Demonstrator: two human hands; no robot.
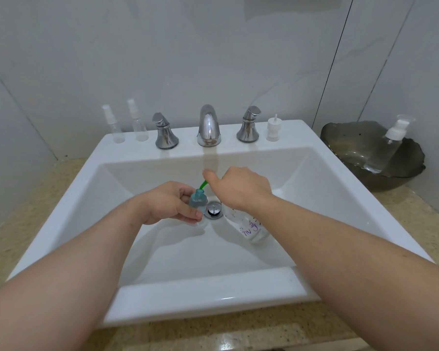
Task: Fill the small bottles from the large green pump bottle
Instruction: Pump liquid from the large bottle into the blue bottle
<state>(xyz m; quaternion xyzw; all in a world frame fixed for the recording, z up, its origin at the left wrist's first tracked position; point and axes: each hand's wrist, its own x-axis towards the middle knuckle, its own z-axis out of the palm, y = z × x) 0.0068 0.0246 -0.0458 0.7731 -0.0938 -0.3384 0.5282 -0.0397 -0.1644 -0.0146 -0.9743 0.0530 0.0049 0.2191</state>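
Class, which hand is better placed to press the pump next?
Right: the right hand holds the green plastic pump; the left hand grips the small blue-tinted bottle at its spout.

Left arm: bare forearm (86,262) crosses the sink's (213,297) near-left corner and reaches toward the basin's middle.
Left hand: left hand (173,202) has its back turned up and left, with thumb and fingers curled round a small bottle (198,200), held upright.
Right arm: bare forearm (340,247) crosses the sink's right edge, angled inward.
Right hand: right hand (241,187) is palm down with the wrist bent and fingers wrapped over the top of the pump bottle (250,229). One fingertip points toward the far edge.
Spacing: hands close together, not touching.
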